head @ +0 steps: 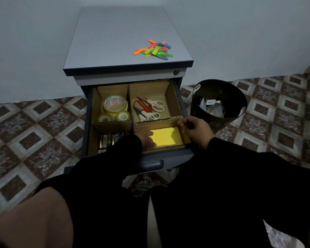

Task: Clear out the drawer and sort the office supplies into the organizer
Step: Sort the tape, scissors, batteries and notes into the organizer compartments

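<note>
The gray cabinet (115, 42) has its drawer (150, 164) pulled out. A cardboard organizer (172, 100) with four boxes sits in it. A black bin (220, 93) stands on the floor beside it. Tape rolls (115, 106) fill the back left box, scissors (149, 108) the back right, batteries (107, 140) the front left. The left hand (147, 140) rests flat, its grip apart, on the yellow notes (166, 136) in the front right box. The right hand (195, 129) has its grip clamped on that box's wall. Colored tabs (154, 50) lie on top.

A home or small office corner. At frame centre a grey drawer pedestal (128, 42) stands against a plain wall on patterned floor tiles (34, 122). A black wastebasket (220, 104) sits right of it.
</note>
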